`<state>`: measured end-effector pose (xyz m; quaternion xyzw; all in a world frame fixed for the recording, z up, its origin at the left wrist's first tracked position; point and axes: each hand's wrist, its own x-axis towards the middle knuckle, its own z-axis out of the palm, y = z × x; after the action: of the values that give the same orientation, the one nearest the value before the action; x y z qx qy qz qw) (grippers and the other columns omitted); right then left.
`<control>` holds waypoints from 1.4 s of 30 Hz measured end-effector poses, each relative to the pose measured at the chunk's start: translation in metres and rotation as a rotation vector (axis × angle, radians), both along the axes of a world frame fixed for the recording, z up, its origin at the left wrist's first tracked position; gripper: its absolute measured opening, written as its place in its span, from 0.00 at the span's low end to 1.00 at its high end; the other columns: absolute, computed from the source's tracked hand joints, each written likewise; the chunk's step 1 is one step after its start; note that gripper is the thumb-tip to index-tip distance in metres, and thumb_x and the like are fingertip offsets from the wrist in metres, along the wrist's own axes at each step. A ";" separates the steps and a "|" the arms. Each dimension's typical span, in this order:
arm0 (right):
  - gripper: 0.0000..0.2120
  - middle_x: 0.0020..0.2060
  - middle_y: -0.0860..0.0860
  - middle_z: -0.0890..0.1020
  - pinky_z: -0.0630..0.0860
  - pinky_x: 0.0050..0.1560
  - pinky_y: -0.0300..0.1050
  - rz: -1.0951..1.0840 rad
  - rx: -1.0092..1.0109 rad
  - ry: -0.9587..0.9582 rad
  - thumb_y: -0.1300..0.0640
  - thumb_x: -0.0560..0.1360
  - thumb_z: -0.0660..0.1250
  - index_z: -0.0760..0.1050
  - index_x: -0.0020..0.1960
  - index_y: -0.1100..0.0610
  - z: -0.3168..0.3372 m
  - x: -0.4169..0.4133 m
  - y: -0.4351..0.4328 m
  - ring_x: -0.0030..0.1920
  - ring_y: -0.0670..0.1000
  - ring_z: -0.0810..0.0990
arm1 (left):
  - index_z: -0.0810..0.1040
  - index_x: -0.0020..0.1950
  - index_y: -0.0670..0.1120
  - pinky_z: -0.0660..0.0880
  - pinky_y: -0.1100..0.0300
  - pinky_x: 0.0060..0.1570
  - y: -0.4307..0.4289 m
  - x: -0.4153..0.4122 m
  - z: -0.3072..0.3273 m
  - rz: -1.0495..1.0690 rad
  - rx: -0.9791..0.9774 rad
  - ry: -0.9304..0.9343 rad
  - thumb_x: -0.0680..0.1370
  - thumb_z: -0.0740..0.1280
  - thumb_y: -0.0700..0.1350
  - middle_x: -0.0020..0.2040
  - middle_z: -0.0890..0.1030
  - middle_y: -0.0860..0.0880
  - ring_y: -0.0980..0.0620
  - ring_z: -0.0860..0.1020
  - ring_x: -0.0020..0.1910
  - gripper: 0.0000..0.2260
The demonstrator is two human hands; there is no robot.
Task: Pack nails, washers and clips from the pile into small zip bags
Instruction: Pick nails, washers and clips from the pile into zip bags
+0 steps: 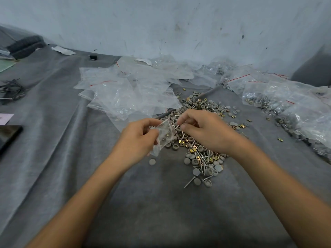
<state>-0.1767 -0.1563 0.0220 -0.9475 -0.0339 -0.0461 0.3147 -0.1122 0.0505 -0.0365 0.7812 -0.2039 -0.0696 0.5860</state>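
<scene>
Both hands were up over the grey cloth-covered surface (161, 212), working close together just above the near side of the pile (198, 158) of nails, grey washers and small brass clips. The left hand (138, 138) gripped a small zip bag (163, 135), its fingers curled round the crumpled plastic. A few washers and a clip showed through the bag's clear side. The right hand (206, 133) was just beside the bag's upper edge with thumb and forefinger drawn together and the other fingers curled. From where I stood I could not tell whether it pinched a piece, the bag's edge or nothing. A single washer (152, 161) lay apart on the cloth below the bag, and one nail (189, 182) lay at the near end of the pile. Behind the hands lay a loose heap of empty bags (125, 90) with red seal strips. To the right, along the scuffed wall (179, 24), lay filled bags (286, 108) with metal parts inside. A dark phone (9, 136) lay at the far left edge.
</scene>
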 end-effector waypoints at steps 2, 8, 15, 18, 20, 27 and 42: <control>0.04 0.44 0.44 0.82 0.78 0.47 0.47 -0.011 -0.029 0.018 0.53 0.81 0.67 0.80 0.54 0.47 -0.002 -0.003 -0.008 0.46 0.46 0.80 | 0.81 0.50 0.58 0.73 0.58 0.30 0.000 0.000 0.005 0.009 -0.018 0.004 0.72 0.63 0.48 0.28 0.79 0.56 0.58 0.75 0.27 0.11; 0.03 0.40 0.41 0.80 0.71 0.41 0.42 -0.069 -0.087 0.064 0.50 0.80 0.67 0.80 0.52 0.46 -0.019 -0.010 -0.027 0.42 0.41 0.78 | 0.85 0.49 0.46 0.64 0.67 0.20 0.019 0.018 0.034 0.135 -0.247 0.154 0.78 0.60 0.34 0.24 0.72 0.54 0.57 0.66 0.21 0.14; 0.06 0.49 0.43 0.79 0.75 0.49 0.44 0.024 -0.292 0.153 0.51 0.81 0.67 0.79 0.57 0.47 -0.039 -0.004 -0.006 0.48 0.45 0.78 | 0.85 0.44 0.46 0.59 0.66 0.22 0.062 0.047 0.046 0.295 -0.420 0.212 0.76 0.61 0.36 0.35 0.70 0.48 0.56 0.63 0.22 0.14; 0.11 0.55 0.47 0.76 0.77 0.55 0.48 0.072 -0.280 0.153 0.53 0.81 0.67 0.76 0.63 0.48 -0.045 0.002 0.008 0.43 0.40 0.76 | 0.86 0.43 0.46 0.61 0.66 0.22 0.062 0.048 0.045 0.306 -0.428 0.214 0.76 0.61 0.36 0.37 0.72 0.47 0.55 0.65 0.22 0.14; 0.15 0.57 0.49 0.74 0.74 0.58 0.50 0.091 -0.336 0.163 0.52 0.81 0.66 0.74 0.67 0.46 -0.048 0.005 0.013 0.51 0.47 0.77 | 0.85 0.46 0.44 0.63 0.65 0.22 0.059 0.046 0.044 0.280 -0.413 0.213 0.76 0.61 0.36 0.37 0.72 0.46 0.55 0.66 0.22 0.13; 0.14 0.57 0.52 0.75 0.74 0.57 0.52 0.114 -0.443 0.167 0.52 0.82 0.64 0.72 0.68 0.48 -0.050 0.009 0.020 0.57 0.56 0.76 | 0.84 0.51 0.42 0.64 0.65 0.22 0.045 0.034 0.042 0.211 -0.379 0.225 0.78 0.60 0.35 0.25 0.71 0.54 0.56 0.67 0.23 0.13; 0.03 0.44 0.41 0.73 0.68 0.39 0.42 0.069 -0.417 0.067 0.49 0.82 0.61 0.69 0.52 0.47 -0.041 -0.005 0.005 0.44 0.46 0.77 | 0.82 0.51 0.48 0.72 0.63 0.23 -0.001 -0.009 0.023 -0.112 -0.054 0.194 0.79 0.61 0.32 0.29 0.81 0.49 0.55 0.75 0.24 0.14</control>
<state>-0.1819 -0.1518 -0.0187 -0.9913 -0.0643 0.0044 0.1143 -0.1208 0.0494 -0.0130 0.7420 -0.1915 -0.1718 0.6191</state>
